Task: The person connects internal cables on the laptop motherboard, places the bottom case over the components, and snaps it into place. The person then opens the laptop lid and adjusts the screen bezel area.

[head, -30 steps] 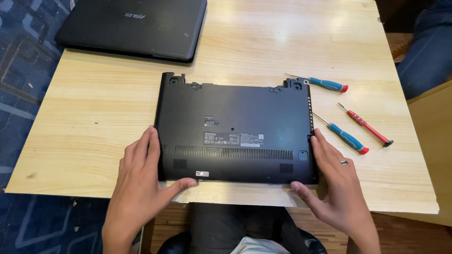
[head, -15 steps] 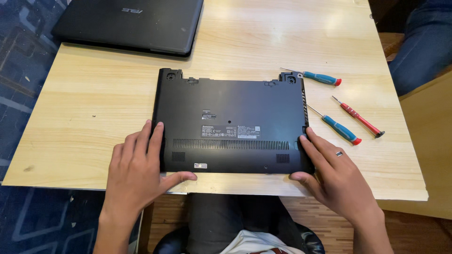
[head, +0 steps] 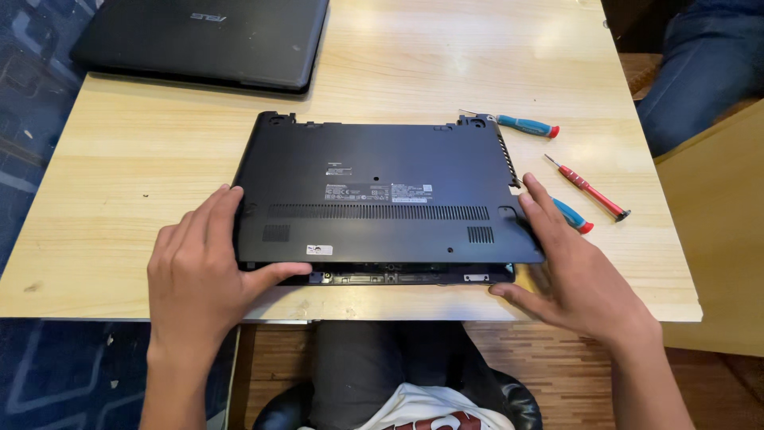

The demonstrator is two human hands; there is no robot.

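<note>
Both forearms are bare, with no sleeve showing down to the wrist, and neither the left hand (head: 203, 275) nor the right hand (head: 577, 275) wears a glove, ring, watch or band that can be seen. The fingers (head: 219, 211) are slim, with short, plain nails. Below the wrists, at the lower edge of the view, the lap shows dark grey trousers (head: 358, 370) and the hem of a white top (head: 418, 408) bearing a dark red printed patch.

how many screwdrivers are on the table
3, all right of the upturned laptop: a blue-handled screwdriver by its far corner, a red screwdriver, and another blue one partly behind the right hand.
</note>
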